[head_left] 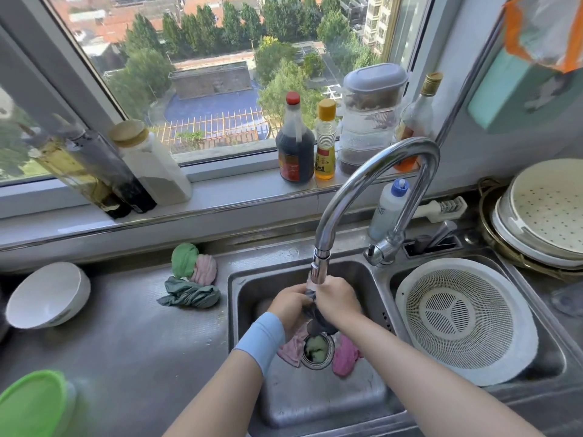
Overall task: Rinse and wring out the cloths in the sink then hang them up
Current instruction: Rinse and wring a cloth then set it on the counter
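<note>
**While the left hand (291,305) and right hand (339,299) grip a dark cloth (318,321) under the tap (372,171), more cloths lie in the sink (315,402)**

Where the steel tabletop (142,342) reaches the lower left corner, a green lid (30,402) shows, blurred. A white bowl (47,294) lies tilted beyond it. Bottles and jars stand along the windowsill (220,197). Near the sink's left rim a pile of cloths (192,279) sits on the tabletop, with a green and a pale pink one balled up and a grey-green one in front of them.

In the left basin, the left hand wears a blue wristband (262,339) on its wrist. Its fingers are curled round the dark cloth just below the spout. The right hand closes on the same cloth from the other side, so the two hands touch. The cloth's lower end hangs towards the drain.

On the basin floor a pale pink cloth (291,350) lies left of the drain. A green wad (316,347) sits in the drain opening; whether it is a cloth I cannot tell. A bright pink cloth (345,354) lies right of the drain.

The tap arches over from its base between the two basins. In the right basin a white colander (467,320) rests tilted. At the far right a stack of round basins (542,209) sits on the tabletop.
</note>
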Motion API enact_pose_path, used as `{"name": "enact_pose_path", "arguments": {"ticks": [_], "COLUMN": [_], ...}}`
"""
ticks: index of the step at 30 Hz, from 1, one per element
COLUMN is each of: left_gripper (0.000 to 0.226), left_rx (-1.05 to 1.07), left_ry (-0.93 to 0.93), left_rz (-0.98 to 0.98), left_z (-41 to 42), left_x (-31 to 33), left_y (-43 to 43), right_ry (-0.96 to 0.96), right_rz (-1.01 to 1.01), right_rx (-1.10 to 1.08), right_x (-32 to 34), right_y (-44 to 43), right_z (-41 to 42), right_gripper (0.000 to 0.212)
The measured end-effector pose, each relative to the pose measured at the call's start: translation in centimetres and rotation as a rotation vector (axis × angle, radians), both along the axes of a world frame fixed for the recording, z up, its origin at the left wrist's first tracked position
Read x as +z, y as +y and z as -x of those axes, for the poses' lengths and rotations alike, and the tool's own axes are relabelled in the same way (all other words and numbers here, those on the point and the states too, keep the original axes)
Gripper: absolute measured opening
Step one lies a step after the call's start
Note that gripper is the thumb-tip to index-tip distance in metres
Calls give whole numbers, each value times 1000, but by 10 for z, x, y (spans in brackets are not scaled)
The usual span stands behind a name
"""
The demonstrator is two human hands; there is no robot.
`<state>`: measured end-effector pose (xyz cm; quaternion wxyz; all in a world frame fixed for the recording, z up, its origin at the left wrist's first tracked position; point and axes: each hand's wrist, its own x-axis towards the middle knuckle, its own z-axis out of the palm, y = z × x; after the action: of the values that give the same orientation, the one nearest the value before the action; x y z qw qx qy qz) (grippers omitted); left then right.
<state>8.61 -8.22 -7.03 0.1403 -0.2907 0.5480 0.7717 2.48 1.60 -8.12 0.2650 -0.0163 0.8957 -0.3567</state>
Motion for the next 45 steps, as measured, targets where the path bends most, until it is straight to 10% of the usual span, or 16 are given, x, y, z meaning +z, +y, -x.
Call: {"name": "enact_pose_path", "arguments": {"ticks": [6,10,20,29,33,40,45], "left_gripper": [9,9,39,18,16,30,26], "left_rx": [66,126,-176,50,42,-127,-35], "left_ry": [-91,-130,-9,-46,-26,68,105], "left_rz": [490,639,295,693,794,714,515], "left_z": [3,3,-7,-8,-7,-20,-32], "left_x": [-1,-3,-3,-8,-12,-25,-33], "left_y": [-5,-11,-15,-22,-18,-17,-16], "right_ry": [-84,-260,-307,-452,-328,246,272], "right_rz": [272,309,415,337,472,-133,-204], "right_rx": [-76,34,-122,110,-33,588,485], "right_x": [4,4,8,4,8,3,-5], "right_y": [-2,6,21,25,11,1,-6], "right_z": [2,-7,17,-1,-4,-8,-11], "right_gripper": [7,22,30,22,14,27,46]}}
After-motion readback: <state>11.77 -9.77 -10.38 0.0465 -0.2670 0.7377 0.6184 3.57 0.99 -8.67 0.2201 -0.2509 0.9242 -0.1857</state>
